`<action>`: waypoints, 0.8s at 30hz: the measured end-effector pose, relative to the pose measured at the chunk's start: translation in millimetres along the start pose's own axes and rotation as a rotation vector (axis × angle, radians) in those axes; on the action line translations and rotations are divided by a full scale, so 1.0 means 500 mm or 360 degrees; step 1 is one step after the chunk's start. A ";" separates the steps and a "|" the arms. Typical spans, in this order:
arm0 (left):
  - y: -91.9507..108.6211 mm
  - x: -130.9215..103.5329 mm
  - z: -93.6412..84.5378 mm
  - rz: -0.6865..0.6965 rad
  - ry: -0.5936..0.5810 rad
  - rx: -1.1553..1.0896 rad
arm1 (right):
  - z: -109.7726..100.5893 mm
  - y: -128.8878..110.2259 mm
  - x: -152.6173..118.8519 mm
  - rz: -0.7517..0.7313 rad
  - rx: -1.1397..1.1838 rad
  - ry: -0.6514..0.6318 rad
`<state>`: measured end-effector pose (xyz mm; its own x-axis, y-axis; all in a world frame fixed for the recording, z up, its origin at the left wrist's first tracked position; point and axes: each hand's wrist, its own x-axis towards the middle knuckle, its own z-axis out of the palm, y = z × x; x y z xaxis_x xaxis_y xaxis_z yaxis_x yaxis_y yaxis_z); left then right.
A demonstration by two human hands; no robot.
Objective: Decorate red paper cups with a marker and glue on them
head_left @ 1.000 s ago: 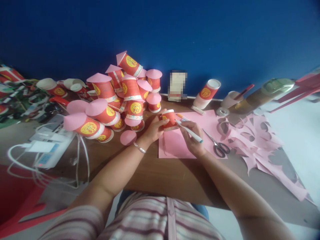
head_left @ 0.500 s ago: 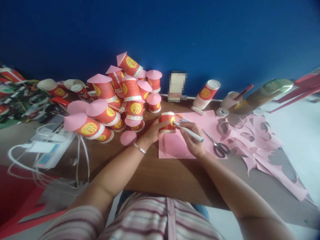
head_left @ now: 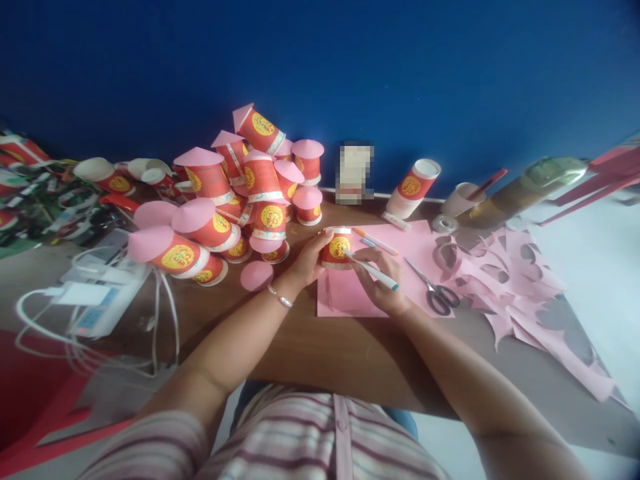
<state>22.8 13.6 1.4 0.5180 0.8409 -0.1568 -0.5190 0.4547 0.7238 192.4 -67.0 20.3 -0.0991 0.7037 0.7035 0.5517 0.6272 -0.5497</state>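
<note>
Striped top [head_left: 280, 443], silver-coloured bracelet [head_left: 280, 297] and blue trousers [head_left: 403, 421] on the person at the near edge.
The top carries crosswise bands of cream, dusty pink and dark plum in uneven widths, and its fabric looks finely ribbed; down the front runs a plain pink placket [head_left: 343, 440] with a round, pale pink button [head_left: 341, 425]. On the near left, a short, loose sleeve [head_left: 165, 433] repeats the stripes and ends around the elbow. The narrow, shiny bracelet circles the wrist behind the left hand [head_left: 307, 262]; the trousers show as blue patches left and right beyond the hem [head_left: 295, 389].
</note>
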 end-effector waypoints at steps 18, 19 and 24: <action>0.006 -0.012 0.014 0.0035 0.0005 0.0101 | -0.004 -0.007 0.011 -0.0192 -0.0180 -0.0017; 0.006 -0.012 0.015 0.0035 0.0006 0.0102 | -0.004 -0.007 0.012 -0.0200 -0.0183 -0.0015; 0.010 -0.015 0.020 0.0047 -0.0010 0.0124 | -0.004 -0.005 0.011 -0.0212 -0.0214 -0.0021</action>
<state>23.1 6.5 13.0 0.5076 0.8516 -0.1307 -0.4798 0.4054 0.7781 192.3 -65.3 26.4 -0.1893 0.6224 0.7595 0.6384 0.6657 -0.3865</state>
